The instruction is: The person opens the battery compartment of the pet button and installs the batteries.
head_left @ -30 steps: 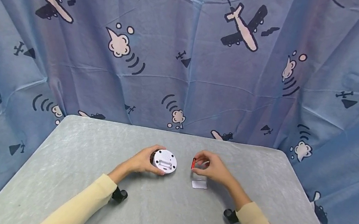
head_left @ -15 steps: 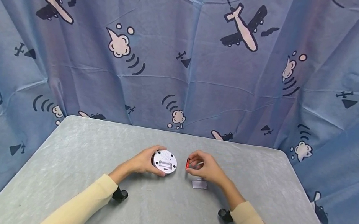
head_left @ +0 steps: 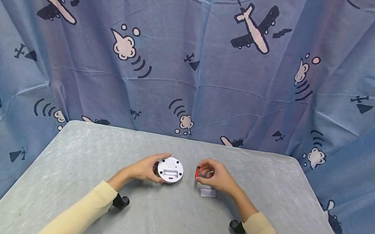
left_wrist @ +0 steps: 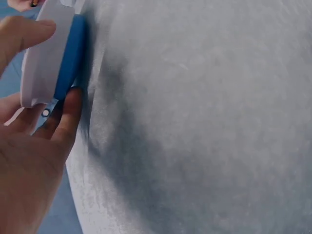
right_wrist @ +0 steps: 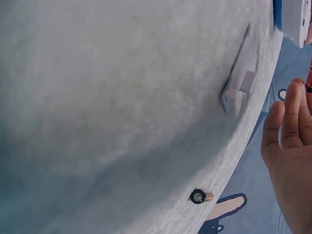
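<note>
In the head view my left hand (head_left: pixel 145 168) grips a round white device (head_left: pixel 170 164) at its left side, thumb and fingers around the rim. Its underside faces the camera, showing small dark feet and an uncovered battery compartment (head_left: pixel 170 173) that looks vacant. The left wrist view shows the device's blue face (left_wrist: pixel 72 58) turned towards the table. My right hand (head_left: pixel 219 177) pinches a red battery (head_left: pixel 197 172) between thumb and fingertips, upright and a short gap right of the device. Below that hand, a white battery cover (head_left: pixel 208 193) lies on the table.
A small cylinder (right_wrist: pixel 198 196) with a dark end and copper-coloured side lies on the table in the right wrist view. The grey cloth-covered table (head_left: pixel 164 222) backs onto a blue curtain (head_left: pixel 167 57) with printed planes.
My right hand has brought the battery left, towards the device, then stayed nearly still. My left hand has shifted slightly left with the device. The cover lies where it was.
</note>
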`<state>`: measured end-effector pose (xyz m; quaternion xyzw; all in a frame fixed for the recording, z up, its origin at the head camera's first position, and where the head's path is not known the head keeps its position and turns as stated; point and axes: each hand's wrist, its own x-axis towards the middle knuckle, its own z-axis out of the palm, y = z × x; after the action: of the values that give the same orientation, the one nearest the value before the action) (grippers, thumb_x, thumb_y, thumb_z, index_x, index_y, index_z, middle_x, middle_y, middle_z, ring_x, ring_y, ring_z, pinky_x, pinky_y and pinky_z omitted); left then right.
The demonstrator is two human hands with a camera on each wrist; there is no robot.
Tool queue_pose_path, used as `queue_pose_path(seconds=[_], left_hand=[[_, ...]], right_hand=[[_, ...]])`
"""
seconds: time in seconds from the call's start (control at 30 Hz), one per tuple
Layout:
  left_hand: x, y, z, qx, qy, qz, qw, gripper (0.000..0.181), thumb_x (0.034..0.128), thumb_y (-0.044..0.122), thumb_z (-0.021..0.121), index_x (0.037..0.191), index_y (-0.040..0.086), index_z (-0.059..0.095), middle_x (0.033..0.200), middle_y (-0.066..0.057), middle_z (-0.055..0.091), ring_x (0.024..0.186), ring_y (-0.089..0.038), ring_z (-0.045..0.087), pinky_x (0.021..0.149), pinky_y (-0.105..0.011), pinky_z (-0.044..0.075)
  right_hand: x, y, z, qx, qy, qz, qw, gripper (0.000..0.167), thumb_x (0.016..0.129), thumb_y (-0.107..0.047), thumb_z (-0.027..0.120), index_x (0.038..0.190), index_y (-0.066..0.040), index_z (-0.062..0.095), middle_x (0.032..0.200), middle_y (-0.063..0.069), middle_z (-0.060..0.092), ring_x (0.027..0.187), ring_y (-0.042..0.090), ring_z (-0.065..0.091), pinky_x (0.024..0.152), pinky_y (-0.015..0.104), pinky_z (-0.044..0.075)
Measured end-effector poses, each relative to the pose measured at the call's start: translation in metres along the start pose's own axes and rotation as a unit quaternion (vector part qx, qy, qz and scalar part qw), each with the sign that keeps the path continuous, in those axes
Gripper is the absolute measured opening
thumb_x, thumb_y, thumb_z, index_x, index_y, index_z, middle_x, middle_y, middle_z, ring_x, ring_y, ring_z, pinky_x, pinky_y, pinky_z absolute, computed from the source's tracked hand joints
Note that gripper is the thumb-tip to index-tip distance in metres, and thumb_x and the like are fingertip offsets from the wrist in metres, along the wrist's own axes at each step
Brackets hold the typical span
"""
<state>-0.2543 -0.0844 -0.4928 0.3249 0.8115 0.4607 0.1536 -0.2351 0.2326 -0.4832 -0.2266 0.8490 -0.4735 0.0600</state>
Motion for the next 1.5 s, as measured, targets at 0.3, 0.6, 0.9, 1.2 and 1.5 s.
queue_pose_path(seconds=[0.3, 0.6, 0.9, 1.2, 1.5], left_hand=[[0.002, -0.004, 0.008, -0.046, 0.048, 0.008, 0.9977, 0.091, 0.0685, 0.002, 0.094, 0.141, -0.005, 0.039, 0.136, -0.021, 0.052, 0.116, -0.03, 0.059, 0.095, -0.038, 0.048], [0.005, -0.004, 0.014, 0.052, 0.053, 0.021, 0.997, 0.098, 0.0651, 0.02, 0.098, 0.145, -0.003, 0.047, 0.136, -0.019, 0.049, 0.121, -0.03, 0.049, 0.105, -0.046, 0.039], [-0.001, -0.006, 0.005, 0.002, 0.008, 0.03, 0.9995, 0.091, 0.0734, 0.004, 0.086, 0.149, -0.011, 0.037, 0.14, -0.024, 0.05, 0.122, -0.031, 0.05, 0.106, -0.043, 0.039], [-0.001, -0.002, 0.013, 0.001, 0.056, 0.007, 0.9984, 0.092, 0.0679, 0.014, 0.097, 0.142, -0.005, 0.047, 0.132, -0.017, 0.056, 0.109, -0.022, 0.059, 0.091, -0.034, 0.049], [0.001, -0.003, 0.023, 0.036, 0.094, 0.015, 0.9948, 0.091, 0.0607, 0.021, 0.101, 0.133, 0.0, 0.05, 0.126, -0.012, 0.054, 0.111, -0.024, 0.054, 0.099, -0.042, 0.043]], right_hand=[[0.005, -0.008, 0.008, 0.006, -0.003, -0.017, 0.9998, 0.039, 0.082, -0.008, 0.087, 0.113, 0.002, 0.065, 0.098, 0.012, 0.067, 0.089, 0.027, 0.064, 0.073, 0.033, 0.055], [0.013, -0.014, 0.02, 0.015, -0.002, -0.014, 0.9998, 0.041, 0.082, -0.01, 0.087, 0.114, 0.001, 0.065, 0.097, 0.01, 0.067, 0.09, 0.027, 0.064, 0.075, 0.034, 0.055], [0.02, -0.015, 0.032, 0.03, -0.005, -0.025, 0.9992, 0.042, 0.081, -0.007, 0.088, 0.114, 0.004, 0.064, 0.097, 0.012, 0.067, 0.087, 0.028, 0.063, 0.073, 0.031, 0.055], [0.026, -0.019, 0.04, 0.027, -0.009, -0.023, 0.9993, 0.042, 0.079, -0.007, 0.089, 0.111, 0.003, 0.064, 0.092, 0.008, 0.065, 0.082, 0.022, 0.061, 0.07, 0.027, 0.053], [0.032, -0.025, 0.047, 0.025, -0.022, -0.027, 0.9991, 0.041, 0.078, -0.005, 0.089, 0.109, 0.004, 0.064, 0.089, 0.011, 0.065, 0.078, 0.021, 0.059, 0.068, 0.026, 0.051]])
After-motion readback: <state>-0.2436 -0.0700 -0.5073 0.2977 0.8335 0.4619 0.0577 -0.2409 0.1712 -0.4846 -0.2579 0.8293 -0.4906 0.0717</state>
